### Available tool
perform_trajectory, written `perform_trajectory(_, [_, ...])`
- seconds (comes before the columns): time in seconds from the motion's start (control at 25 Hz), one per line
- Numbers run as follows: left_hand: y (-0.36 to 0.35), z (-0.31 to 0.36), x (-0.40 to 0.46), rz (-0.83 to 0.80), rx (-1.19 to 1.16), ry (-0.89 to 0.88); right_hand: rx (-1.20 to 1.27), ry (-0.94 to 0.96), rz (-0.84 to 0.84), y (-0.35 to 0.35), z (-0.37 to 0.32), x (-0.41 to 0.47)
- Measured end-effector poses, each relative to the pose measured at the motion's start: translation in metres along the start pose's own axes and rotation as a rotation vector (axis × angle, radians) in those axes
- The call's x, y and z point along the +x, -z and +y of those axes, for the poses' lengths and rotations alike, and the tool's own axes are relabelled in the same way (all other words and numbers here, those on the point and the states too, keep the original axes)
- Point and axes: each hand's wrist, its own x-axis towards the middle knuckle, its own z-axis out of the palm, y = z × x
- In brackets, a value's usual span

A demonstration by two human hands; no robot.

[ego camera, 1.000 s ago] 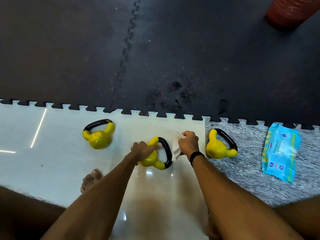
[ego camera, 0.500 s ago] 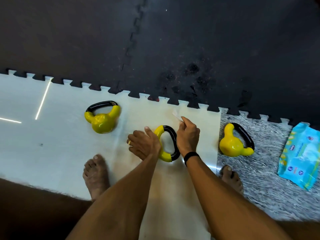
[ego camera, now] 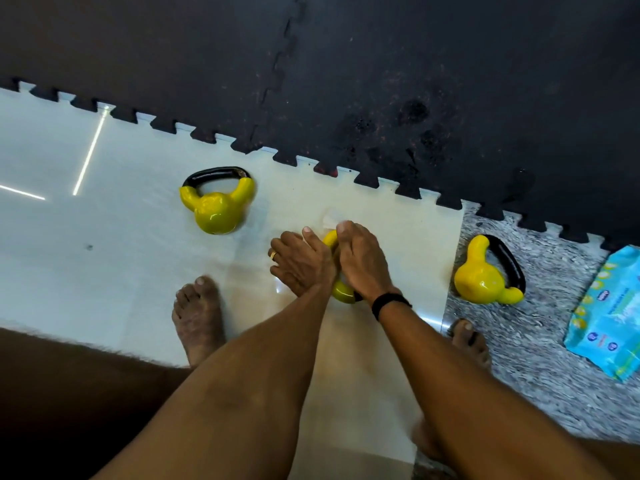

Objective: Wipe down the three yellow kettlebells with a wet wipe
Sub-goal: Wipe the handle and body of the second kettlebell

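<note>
While your left hand [ego camera: 300,263] and right hand [ego camera: 362,259] clamp the middle kettlebell [ego camera: 341,292] at frame center, a blurred wipe [ego camera: 329,218] shows above your right fingertips.

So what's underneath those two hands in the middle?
A yellow kettlebell, mostly covered by the left hand and right hand. A pale wipe peeks out above; its handle is largely hidden.

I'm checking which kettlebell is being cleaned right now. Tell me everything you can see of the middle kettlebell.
The middle kettlebell is mostly hidden under both hands. Glossy yellow shows at its near end and at one horn by the fingertips, with a sliver of black handle. It sits on the pale glossy floor tile, between the other two. The left hand covers its left side; the right hand grips over it, a pale wipe showing just beyond the fingers.
</note>
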Motion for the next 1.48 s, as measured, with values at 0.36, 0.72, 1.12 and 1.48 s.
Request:
perform_trajectory(0.36, [0.003,0.003,0.001,-0.014,0.037,0.035,0.002,-0.096,0.017,0.001,-0.028,0.002])
perform_trajectory(0.72, [0.0,0.007,-0.001,0.034,0.004,0.095,0.111,-0.216,-0.035,0.019,-0.031,0.001])
perform_trajectory(1.12, [0.004,0.017,-0.005,0.092,-0.246,0.453,0.091,-0.225,-0.068,0.025,-0.026,-0.001])
perform_trajectory(1.48, [0.001,0.018,-0.006,0.12,-0.272,0.529,0.079,-0.268,-0.082,0.033,-0.028,-0.006])
